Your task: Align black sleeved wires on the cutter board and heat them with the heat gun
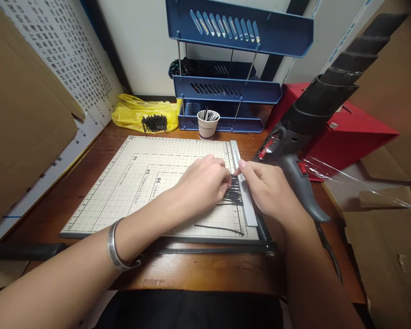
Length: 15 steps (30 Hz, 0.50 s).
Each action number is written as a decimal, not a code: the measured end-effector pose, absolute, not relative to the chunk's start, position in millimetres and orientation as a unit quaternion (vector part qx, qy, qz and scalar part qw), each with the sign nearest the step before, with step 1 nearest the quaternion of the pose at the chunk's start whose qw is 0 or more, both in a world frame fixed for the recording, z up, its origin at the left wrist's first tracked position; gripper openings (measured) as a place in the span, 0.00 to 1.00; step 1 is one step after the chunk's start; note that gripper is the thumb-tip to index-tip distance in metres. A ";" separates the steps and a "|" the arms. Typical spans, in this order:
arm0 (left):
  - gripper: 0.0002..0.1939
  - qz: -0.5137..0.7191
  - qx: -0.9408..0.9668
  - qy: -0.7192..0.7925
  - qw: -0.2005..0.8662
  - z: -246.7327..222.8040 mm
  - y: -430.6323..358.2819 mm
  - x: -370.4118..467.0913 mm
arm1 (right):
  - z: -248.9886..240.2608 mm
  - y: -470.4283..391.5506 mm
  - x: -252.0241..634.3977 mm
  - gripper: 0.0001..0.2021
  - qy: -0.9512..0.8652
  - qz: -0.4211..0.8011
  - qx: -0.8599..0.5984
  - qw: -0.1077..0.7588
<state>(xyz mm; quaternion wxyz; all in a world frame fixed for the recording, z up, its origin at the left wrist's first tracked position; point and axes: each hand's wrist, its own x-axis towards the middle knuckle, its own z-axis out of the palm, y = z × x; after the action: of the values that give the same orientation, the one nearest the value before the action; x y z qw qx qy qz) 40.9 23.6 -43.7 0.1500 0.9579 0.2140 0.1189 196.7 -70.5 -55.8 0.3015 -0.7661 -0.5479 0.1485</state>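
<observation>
Hands are held together over the right part of a gridded cutting board lying on the wooden tabletop. The left hand is curled, fingers pressed down on a row of thin black sticks laid side by side against the board's pale ruler strip. The right hand is pinched at the same row, thumb and forefinger closed on the stick ends. One loose black stick lies apart, nearer the board's front edge. A grey heat gun rests just right of the hands. A paper cup holding more sticks stands behind the board.
</observation>
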 end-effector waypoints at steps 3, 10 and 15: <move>0.08 0.145 0.952 0.220 0.153 -37.7 27.3 35.7 | -55.5 -70.4 196.5 0.26 -0.545 0.149 -0.767 0.303; 0.09 0.105 0.963 0.191 0.159 -34.3 23.5 30.7 | -55.2 -70.6 196.2 0.26 -0.541 0.154 -0.766 0.310; 0.11 0.093 0.967 0.193 0.138 -39.3 20.8 34.6 | -55.4 -70.6 195.9 0.26 -0.551 0.145 -0.764 0.302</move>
<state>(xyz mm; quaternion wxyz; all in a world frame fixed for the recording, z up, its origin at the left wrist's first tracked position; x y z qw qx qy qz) 34.6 20.8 -39.3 0.1384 0.9669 0.1929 0.0933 195.9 -70.6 -55.4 0.3017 -0.7642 -0.5512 0.1452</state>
